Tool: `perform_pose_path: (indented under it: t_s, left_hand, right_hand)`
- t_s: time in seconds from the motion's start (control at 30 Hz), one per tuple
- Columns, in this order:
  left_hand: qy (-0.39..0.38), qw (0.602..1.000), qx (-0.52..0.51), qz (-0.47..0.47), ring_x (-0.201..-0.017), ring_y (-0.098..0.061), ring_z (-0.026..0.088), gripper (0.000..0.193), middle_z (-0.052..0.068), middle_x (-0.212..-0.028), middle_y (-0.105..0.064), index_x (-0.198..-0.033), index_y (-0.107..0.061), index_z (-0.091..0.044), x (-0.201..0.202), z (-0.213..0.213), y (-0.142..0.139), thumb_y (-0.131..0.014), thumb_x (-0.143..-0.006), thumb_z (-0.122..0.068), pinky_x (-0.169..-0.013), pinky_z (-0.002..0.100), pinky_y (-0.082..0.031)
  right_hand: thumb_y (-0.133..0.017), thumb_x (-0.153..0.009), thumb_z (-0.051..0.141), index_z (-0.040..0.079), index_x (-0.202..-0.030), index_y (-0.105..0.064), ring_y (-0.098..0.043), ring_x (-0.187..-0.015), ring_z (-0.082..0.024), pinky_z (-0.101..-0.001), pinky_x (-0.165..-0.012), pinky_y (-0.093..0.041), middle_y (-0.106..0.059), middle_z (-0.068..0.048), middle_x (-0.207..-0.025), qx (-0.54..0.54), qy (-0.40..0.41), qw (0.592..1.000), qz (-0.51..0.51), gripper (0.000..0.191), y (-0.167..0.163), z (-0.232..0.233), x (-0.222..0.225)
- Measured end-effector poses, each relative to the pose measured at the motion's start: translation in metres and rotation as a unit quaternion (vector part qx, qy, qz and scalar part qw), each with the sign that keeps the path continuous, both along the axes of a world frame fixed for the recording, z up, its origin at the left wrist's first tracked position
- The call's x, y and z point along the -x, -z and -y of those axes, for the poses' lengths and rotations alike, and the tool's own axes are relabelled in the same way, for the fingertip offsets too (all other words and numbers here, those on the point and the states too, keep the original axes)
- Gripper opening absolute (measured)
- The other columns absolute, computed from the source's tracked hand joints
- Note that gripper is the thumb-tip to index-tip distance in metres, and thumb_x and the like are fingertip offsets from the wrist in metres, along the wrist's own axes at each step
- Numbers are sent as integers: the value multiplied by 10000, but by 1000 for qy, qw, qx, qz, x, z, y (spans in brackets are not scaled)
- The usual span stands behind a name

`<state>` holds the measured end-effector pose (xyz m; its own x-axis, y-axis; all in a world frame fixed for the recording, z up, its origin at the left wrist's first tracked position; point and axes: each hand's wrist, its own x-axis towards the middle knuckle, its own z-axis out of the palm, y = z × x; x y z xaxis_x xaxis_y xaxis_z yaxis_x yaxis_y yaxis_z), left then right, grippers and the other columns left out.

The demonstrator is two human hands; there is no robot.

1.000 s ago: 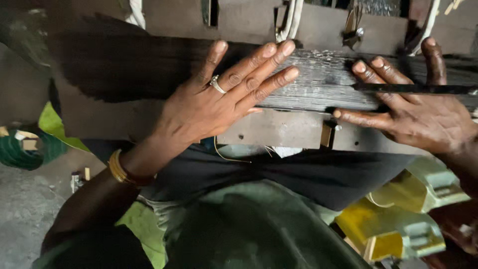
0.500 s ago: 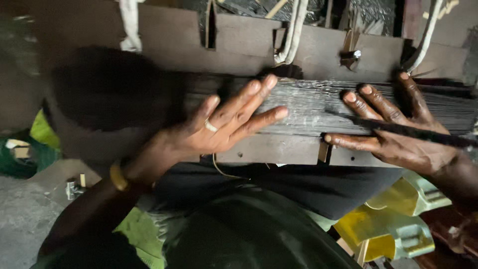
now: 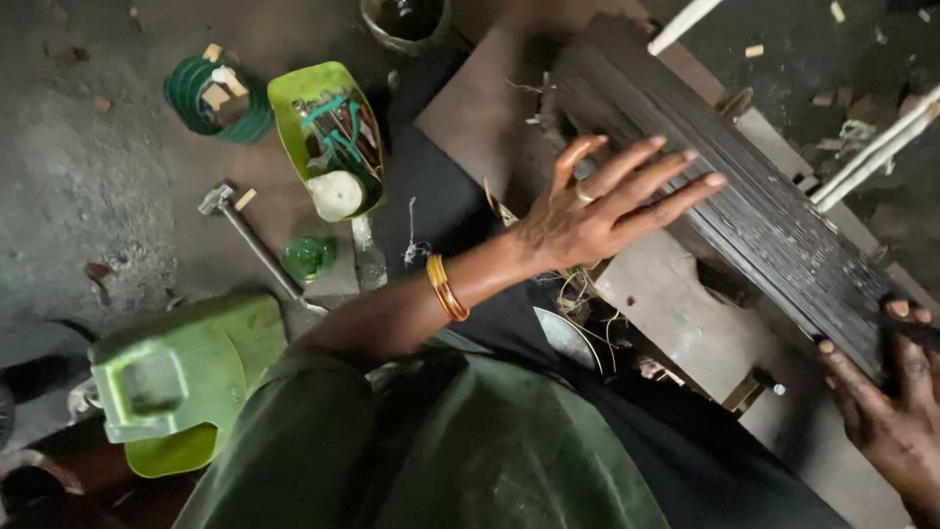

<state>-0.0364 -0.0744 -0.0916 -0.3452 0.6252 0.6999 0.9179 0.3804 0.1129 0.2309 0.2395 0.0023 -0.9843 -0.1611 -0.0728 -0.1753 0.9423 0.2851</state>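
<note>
A long dark bundle of thin, tightly packed strips (image 3: 774, 230) lies slantwise on a worn wooden frame (image 3: 676, 313). My left hand (image 3: 597, 211), with a ring and orange bangles at the wrist, rests flat on the bundle's near side, fingers spread and holding nothing. At the lower right, my right hand (image 3: 886, 411) presses against the bundle's end. Its thumb and fingers pinch a thin dark stick (image 3: 920, 331) that runs off the right edge. My lap in dark green cloth fills the bottom of the view.
On the floor to the left are a green tray of small tools (image 3: 328, 132), a green coil (image 3: 211, 98), a hammer (image 3: 250, 240), a green glass bottle (image 3: 308, 257) and a light green plastic can (image 3: 171, 377). White cords (image 3: 871, 147) cross at the upper right.
The view has swung left and tilted, so the floor and tools now show. My left hand has lifted its palm slightly but stays on the bundle. My right hand stays at the bundle's end.
</note>
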Motion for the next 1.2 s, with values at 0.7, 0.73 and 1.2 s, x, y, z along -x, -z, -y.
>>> perform_pose_path:
  t_s: [0.7,0.73,1.2]
  left_hand:
    - [94,984,-105,109,-1523,-344,204,459,76,-1485,-434,-1508,-484,-113,-19,15,21,-675,-1091,-103,-1310,675,-128]
    - [93,986,-107,93,-1498,-362,222,450,100,-1484,-454,-1484,-520,-91,-18,15,17,-684,-1066,-69,-1303,678,-124]
    - [33,996,-43,67,-1459,-387,289,273,77,-1504,-471,-1232,-754,-194,-29,13,-14,-846,-981,-138,-1251,671,-284]
  right_hand:
    - [-666,-1116,269,310,-1511,-634,-493,-1377,-410,-460,-1156,-450,-375,-239,-1594,21,6,1000,-15,398,-6,-6,-14]
    - [-665,-1115,249,303,-1511,-631,-476,-1389,-429,-485,-1163,-448,-397,-253,-1575,53,4,998,-19,401,-5,-5,-11]
    - [-564,-988,319,387,-1630,3,-3,-1518,-444,-754,-1125,-7,37,-204,-1636,178,38,951,248,859,-37,-15,9]
